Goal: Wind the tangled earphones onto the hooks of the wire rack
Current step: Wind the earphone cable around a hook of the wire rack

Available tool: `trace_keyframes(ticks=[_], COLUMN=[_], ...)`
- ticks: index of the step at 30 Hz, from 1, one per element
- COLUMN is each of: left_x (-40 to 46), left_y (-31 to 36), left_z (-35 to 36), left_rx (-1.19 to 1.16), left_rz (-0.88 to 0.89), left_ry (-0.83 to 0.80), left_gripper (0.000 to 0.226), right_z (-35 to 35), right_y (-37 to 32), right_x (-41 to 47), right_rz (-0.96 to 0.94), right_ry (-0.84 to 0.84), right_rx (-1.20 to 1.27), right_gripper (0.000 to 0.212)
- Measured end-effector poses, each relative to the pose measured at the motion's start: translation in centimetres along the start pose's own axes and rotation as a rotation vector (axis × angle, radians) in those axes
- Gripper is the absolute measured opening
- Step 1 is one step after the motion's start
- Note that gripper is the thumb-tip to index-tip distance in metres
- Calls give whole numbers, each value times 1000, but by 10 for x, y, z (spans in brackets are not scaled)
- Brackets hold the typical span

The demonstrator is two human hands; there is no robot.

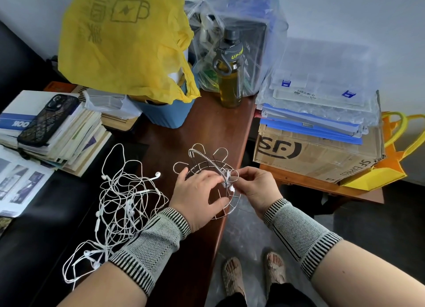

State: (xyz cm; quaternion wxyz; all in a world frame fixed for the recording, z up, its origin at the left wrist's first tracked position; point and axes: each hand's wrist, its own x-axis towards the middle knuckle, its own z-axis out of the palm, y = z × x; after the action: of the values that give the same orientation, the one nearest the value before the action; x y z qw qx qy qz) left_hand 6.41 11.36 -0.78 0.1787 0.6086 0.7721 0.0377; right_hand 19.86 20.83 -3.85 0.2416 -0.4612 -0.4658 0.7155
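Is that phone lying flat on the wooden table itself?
No, the phone lies on top of a stack of books at the left, not on the bare wood of the table.

soft even daylight | faint shadows | wide-angle edge bending | corners perhaps slightly soft
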Motion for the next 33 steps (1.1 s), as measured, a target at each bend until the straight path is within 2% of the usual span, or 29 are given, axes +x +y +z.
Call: trace_keyframes(ticks=[3, 11, 14, 18, 22, 26, 30, 32, 33], left_x=[0, -1, -1, -4, -11, -22, -40, -51, -55], left_y=[-1, -2, -3, -12, -29, -45, -37, -26, -19], left_z=[2, 4, 4, 3, -3, 4, 10, 12, 12], left_rx=[-26, -31, -67, -126, -99, -78, -220, -421, -552], left_rz=[21, 30, 41, 71, 6, -26, -113, -277, -396], left_ry=[37, 48, 66, 101, 146, 317, 722, 740, 667], left_gripper=[75, 78, 68, 35, 37, 36, 24, 10, 7], right_z=[1, -6, -13, -17, -15, -5, 12, 19, 21], right_y=[0, -5, -7, -10, -6, -4, -7, -8, -8], right_x=[3, 6, 8, 10, 9, 4, 4, 7, 9], right_rz=[22, 218, 253, 262, 287, 321, 333, 316, 303], right_ry=[12, -88, -93, -107, -54, -95, -159, -174, -176], right_rx=[8, 265, 243, 190, 96, 40, -49, -130, -184], right_gripper=[8, 9, 15, 21, 19, 9, 10, 15, 18])
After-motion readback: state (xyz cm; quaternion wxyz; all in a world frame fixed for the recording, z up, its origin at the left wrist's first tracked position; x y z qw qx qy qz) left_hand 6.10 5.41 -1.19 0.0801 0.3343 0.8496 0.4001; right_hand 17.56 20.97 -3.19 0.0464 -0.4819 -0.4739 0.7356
